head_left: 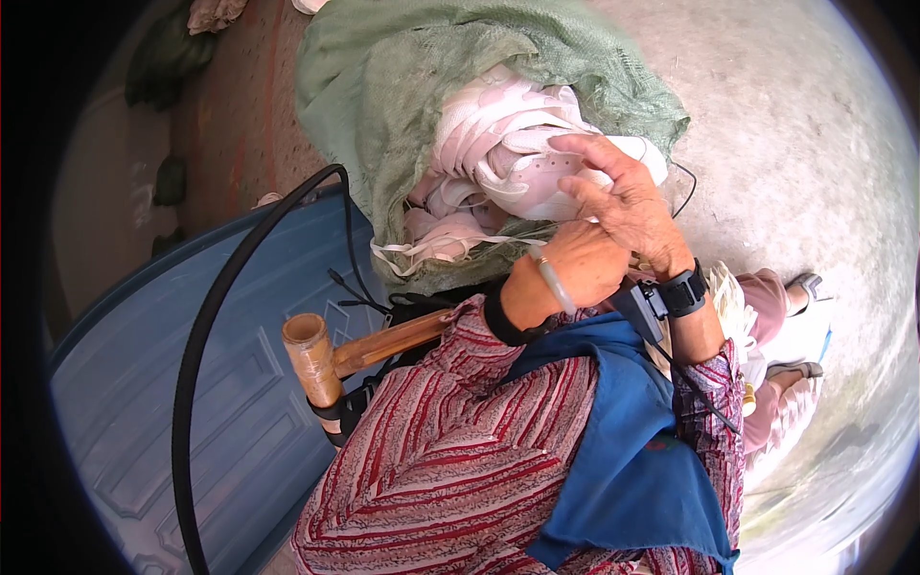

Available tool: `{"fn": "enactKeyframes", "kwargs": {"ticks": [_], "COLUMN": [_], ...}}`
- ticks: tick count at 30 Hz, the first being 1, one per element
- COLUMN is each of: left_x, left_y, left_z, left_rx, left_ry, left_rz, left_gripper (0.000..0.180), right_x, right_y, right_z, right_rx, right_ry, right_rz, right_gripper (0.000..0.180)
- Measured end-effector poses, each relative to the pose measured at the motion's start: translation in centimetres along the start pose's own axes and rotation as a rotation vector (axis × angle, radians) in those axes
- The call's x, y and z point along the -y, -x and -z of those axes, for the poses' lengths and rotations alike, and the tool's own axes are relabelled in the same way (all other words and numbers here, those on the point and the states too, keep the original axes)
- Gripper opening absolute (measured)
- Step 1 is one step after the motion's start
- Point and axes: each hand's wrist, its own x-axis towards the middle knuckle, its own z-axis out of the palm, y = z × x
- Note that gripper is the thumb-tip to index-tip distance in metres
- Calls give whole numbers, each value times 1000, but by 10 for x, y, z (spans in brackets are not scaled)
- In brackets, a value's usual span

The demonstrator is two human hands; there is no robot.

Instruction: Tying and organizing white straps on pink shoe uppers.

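My left hand [572, 266], with a pale bangle and a black band at the wrist, is closed in front of the green woven sack [383, 105]; its fingertips are hidden. My right hand [628, 203] is just beyond, meeting the left one. Its forefinger and thumb stretch apart over the sack's mouth, and I see nothing held between them. Inside lie several pink and white shoe uppers [537, 175], with perforated panels, heaped and partly covered by the sack's folds. White straps [426, 251] trail over the near edge.
A blue panelled board [192, 402] is at left, with a thick black cable [206, 316] arching over it. A bamboo post with a wooden bar [383, 347] stands beside my left sleeve. White cords [733, 305] hang by my right forearm. Another person's sandalled feet [797, 369] rest at right.
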Motion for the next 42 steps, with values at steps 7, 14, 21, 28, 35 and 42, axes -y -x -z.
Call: {"fn": "enactKeyframes", "kwargs": {"ticks": [7,14,21,28,35,42], "left_x": [-2,70,130,179,176,184], "left_y": [11,9,17,32,37,34], "left_z": [25,56,75,88,101,94], "left_rx": [185,-463,-941,-1155,-1150,-822], "left_ry": [-175,204,298,-82,-48,-161], "left_rz": [43,775,1222,1126,1189,1344], "left_gripper": [14,27,33,31,38,57], "right_x": [-24,-26,-42,-39,-46,-72], "right_y": [7,2,7,11,19,29], "right_z": [-7,-34,-50,-56,-52,-44], "right_rx": [-39,-22,106,118,49,19], "right_ry": [647,930,951,935,926,1015], "right_rz": [-7,34,-27,-46,-92,-98], "right_gripper": [59,82,62,58,61,83]}}
